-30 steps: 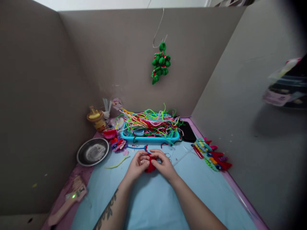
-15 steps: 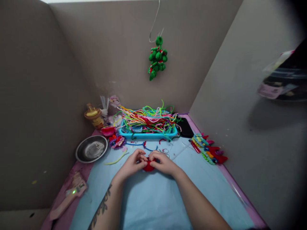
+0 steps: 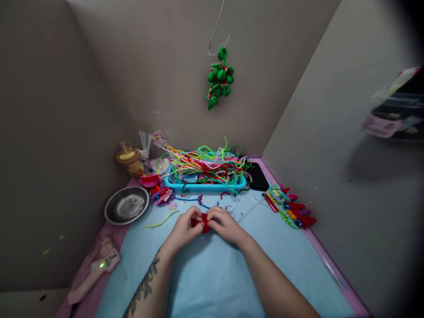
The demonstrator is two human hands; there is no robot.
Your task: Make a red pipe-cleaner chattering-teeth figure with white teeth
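1 red fuzzy pc (image 3: 205, 221) held btwn both hands (image 3: 185, 226), touching each.

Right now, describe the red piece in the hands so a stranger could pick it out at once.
Find the blue tray heaped with colourful strands at the far end of the blue sheet. In front of it, the left hand and right hand are close together. The small red piece is pinched between them, unlike the thin red scrap lying loose near the tray.
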